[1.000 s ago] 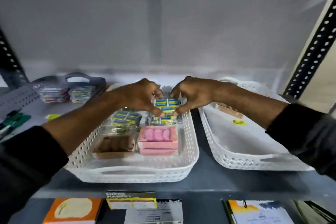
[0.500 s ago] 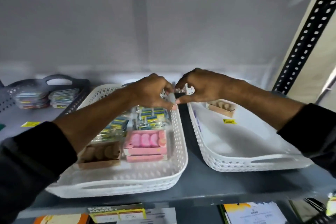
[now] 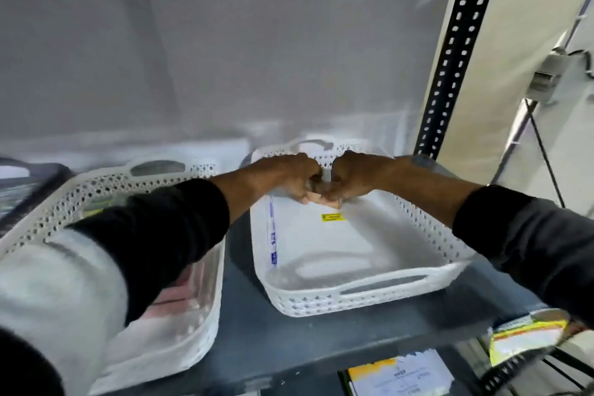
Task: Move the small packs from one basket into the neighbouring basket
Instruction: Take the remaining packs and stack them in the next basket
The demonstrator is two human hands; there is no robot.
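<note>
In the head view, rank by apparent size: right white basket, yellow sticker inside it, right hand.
1. Right white basket, clearly largest.
2. Right hand, over the basket's far end.
3. Yellow sticker on the basket floor, smallest.
The hand is not much nearer the camera than the sticker, so this order looks safe.

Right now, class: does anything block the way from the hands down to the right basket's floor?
Nothing visible does. Both hands sit together over the right basket; its floor below shows only a yellow sticker.

Your left sleeve (image 3: 151, 235) hid most of the left basket (image 3: 180, 170) contents | whatever your hands pinched was too covered to tell | lower-shelf cards were cut off and blurred.
</note>
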